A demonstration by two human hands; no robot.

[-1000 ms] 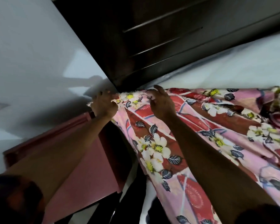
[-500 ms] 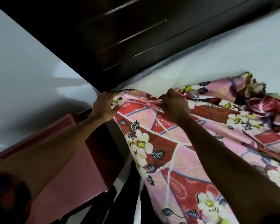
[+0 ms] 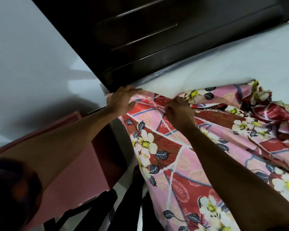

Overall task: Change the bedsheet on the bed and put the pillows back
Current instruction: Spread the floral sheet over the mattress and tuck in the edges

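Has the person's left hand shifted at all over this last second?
Yes. The left hand has slid closer to the dark headboard's lower corner, gripping the floral bedsheet.

We see a dimly and unevenly lit room. The white wall [image 3: 32,47] holds pale bright patches and soft, dark arm shadows, so the light falls from our side. The dark headboard [image 3: 140,30] swallows detail apart from thin glints along its grooves. The bare mattress [image 3: 240,60] is brightest, nearly washed out. The bedsheet [image 3: 173,155] is fairly crisp at centre, while the dark sleeve [image 3: 12,189] nearest the lens is out of focus. Straight edges bow near the borders.
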